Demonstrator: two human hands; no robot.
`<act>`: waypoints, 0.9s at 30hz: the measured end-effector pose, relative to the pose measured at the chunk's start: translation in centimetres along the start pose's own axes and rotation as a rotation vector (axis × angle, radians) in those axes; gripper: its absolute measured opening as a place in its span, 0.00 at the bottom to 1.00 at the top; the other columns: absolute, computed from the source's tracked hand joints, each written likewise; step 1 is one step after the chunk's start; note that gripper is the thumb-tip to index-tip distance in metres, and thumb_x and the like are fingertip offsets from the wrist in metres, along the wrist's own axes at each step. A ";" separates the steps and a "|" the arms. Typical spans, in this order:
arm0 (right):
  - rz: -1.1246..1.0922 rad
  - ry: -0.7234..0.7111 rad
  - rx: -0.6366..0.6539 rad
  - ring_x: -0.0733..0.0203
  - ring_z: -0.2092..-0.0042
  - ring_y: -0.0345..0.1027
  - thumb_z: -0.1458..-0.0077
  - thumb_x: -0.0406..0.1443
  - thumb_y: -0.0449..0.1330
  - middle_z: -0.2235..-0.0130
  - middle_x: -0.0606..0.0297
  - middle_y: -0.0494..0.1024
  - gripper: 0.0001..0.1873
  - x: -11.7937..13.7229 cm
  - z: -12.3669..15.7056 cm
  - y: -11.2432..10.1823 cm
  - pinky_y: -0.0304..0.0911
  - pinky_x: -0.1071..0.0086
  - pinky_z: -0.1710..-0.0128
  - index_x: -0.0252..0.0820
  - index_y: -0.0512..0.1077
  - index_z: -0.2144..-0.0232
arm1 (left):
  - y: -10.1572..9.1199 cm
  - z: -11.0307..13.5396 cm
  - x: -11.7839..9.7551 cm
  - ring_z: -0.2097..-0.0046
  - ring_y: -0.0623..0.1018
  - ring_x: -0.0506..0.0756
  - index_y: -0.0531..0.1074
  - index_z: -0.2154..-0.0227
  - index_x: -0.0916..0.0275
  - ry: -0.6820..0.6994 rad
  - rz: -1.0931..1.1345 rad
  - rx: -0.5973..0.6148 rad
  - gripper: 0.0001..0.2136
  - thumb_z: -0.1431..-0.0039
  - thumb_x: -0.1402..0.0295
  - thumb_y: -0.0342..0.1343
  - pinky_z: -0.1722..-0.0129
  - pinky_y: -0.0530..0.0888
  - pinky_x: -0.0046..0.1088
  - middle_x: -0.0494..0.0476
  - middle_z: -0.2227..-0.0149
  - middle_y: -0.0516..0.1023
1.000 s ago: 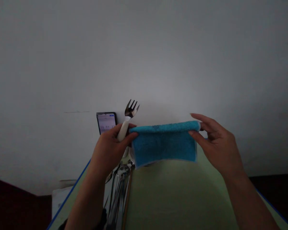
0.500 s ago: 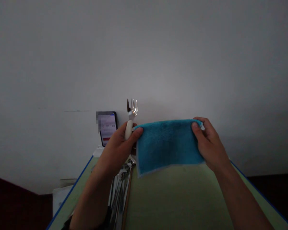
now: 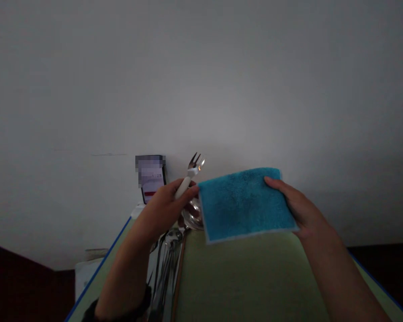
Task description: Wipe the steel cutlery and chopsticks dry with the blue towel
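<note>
A fork (image 3: 184, 185) with a white handle and metal tines leans up and to the right in my left hand (image 3: 166, 203), which is closed around the handle. The fingertips of that hand also meet the left top corner of a blue cloth (image 3: 245, 205). My right hand (image 3: 297, 203) grips the cloth near its right edge, thumb on the front face and fingers hidden behind. The cloth hangs spread between both hands, above the table. Behind my left hand and the cloth shows part of a shiny metal dish (image 3: 193, 217), mostly covered.
Spoons and other metal cutlery (image 3: 168, 264) lie in a heap along the left of the green table (image 3: 248, 281), beside a brown strip. A phone (image 3: 152, 179) leans upright against the grey wall (image 3: 201, 80). White objects (image 3: 87, 275) stand beyond the left edge.
The fork has tipped to the right and sunk a little. The cloth has shifted slightly right, and my right hand's fingers have gone behind it. More of the metal dish shows.
</note>
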State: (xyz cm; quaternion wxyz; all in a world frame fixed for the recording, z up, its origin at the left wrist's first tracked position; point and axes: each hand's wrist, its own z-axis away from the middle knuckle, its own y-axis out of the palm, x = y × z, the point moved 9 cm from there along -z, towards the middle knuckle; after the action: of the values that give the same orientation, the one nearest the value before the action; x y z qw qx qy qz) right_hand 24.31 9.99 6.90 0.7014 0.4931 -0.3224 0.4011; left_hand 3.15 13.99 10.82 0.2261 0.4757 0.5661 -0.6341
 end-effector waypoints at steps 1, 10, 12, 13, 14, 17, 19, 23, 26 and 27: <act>-0.028 -0.024 -0.052 0.53 0.67 0.74 0.53 0.38 0.58 0.67 0.56 0.79 0.16 0.3 0.0 -0.5 0.70 0.61 0.68 0.36 0.70 0.61 | 0.0 0.1 0.0 0.76 0.70 0.49 0.66 0.68 0.64 0.012 -0.096 0.009 0.14 0.43 0.57 0.45 0.79 0.65 0.23 0.49 0.78 0.68; 0.479 -0.752 -0.167 0.55 0.60 0.70 0.53 0.43 0.60 0.60 0.65 0.76 0.15 5.0 3.5 1.2 0.66 0.61 0.60 0.48 0.69 0.61 | 2.8 1.7 -1.7 0.75 0.69 0.48 0.68 0.72 0.63 0.166 -0.392 0.228 0.16 0.40 0.58 0.40 0.75 0.62 0.22 0.48 0.77 0.69; 0.865 -0.821 0.124 0.56 0.53 0.66 0.52 0.41 0.59 0.55 0.65 0.73 0.14 3.7 4.5 5.3 0.60 0.60 0.52 0.46 0.69 0.60 | 3.0 1.8 -2.6 0.74 0.69 0.48 0.68 0.72 0.63 0.208 -0.388 0.215 0.15 0.40 0.60 0.41 0.75 0.62 0.21 0.48 0.77 0.69; 0.984 -0.833 0.268 0.56 0.50 0.63 0.50 0.41 0.58 0.52 0.64 0.71 0.13 2.6 5.0 6.8 0.56 0.61 0.49 0.45 0.70 0.61 | 3.1 1.9 -2.9 0.74 0.69 0.48 0.68 0.72 0.63 0.224 -0.390 0.210 0.15 0.40 0.60 0.41 0.75 0.62 0.21 0.48 0.77 0.70; 1.068 -0.814 0.377 0.57 0.47 0.59 0.47 0.41 0.55 0.49 0.64 0.68 0.11 1.6 5.4 7.8 0.53 0.61 0.47 0.45 0.70 0.62 | 3.1 1.9 -3.1 0.74 0.69 0.47 0.68 0.73 0.63 0.233 -0.392 0.210 0.15 0.40 0.60 0.42 0.74 0.62 0.21 0.48 0.77 0.70; 1.099 -0.798 0.425 0.61 0.47 0.58 0.39 0.39 0.43 0.48 0.66 0.67 0.17 0.8 5.3 8.3 0.51 0.63 0.47 0.46 0.71 0.65 | 3.2 2.0 -3.4 0.73 0.71 0.48 0.70 0.72 0.62 0.240 -0.386 0.218 0.15 0.40 0.60 0.42 0.73 0.63 0.21 0.49 0.75 0.72; 1.047 -0.816 0.303 0.61 0.52 0.64 0.41 0.39 0.46 0.53 0.65 0.71 0.11 1.4 4.6 7.5 0.57 0.64 0.52 0.46 0.68 0.64 | 3.2 2.3 -3.7 0.72 0.72 0.48 0.71 0.70 0.62 0.248 -0.389 0.211 0.15 0.40 0.60 0.42 0.73 0.64 0.21 0.49 0.75 0.73; 0.894 -0.813 0.134 0.62 0.60 0.67 0.50 0.40 0.58 0.61 0.67 0.73 0.16 2.1 3.8 6.0 0.62 0.69 0.61 0.47 0.59 0.60 | 2.9 3.2 -4.8 0.75 0.71 0.46 0.71 0.67 0.60 0.295 -0.423 0.178 0.12 0.41 0.60 0.45 0.75 0.62 0.19 0.47 0.75 0.74; 0.952 -0.737 0.158 0.64 0.64 0.67 0.49 0.43 0.57 0.65 0.69 0.74 0.15 1.5 3.6 6.2 0.62 0.73 0.67 0.47 0.62 0.59 | 2.7 3.9 -5.6 0.76 0.71 0.46 0.72 0.67 0.57 0.336 -0.450 0.156 0.11 0.41 0.60 0.46 0.76 0.62 0.19 0.45 0.75 0.74; 1.008 -0.706 0.180 0.65 0.68 0.67 0.48 0.44 0.55 0.68 0.70 0.73 0.12 1.2 3.6 6.5 0.61 0.74 0.71 0.47 0.65 0.62 | 2.6 4.1 -5.7 0.76 0.71 0.45 0.72 0.67 0.57 0.339 -0.457 0.154 0.11 0.41 0.60 0.46 0.75 0.62 0.19 0.45 0.75 0.74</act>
State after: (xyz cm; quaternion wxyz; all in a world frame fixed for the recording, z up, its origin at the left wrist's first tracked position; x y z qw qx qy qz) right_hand 18.98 8.13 11.79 0.2325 0.4402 -0.6930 0.5214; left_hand 6.44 8.11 14.00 -0.0571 0.4509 0.6385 -0.6211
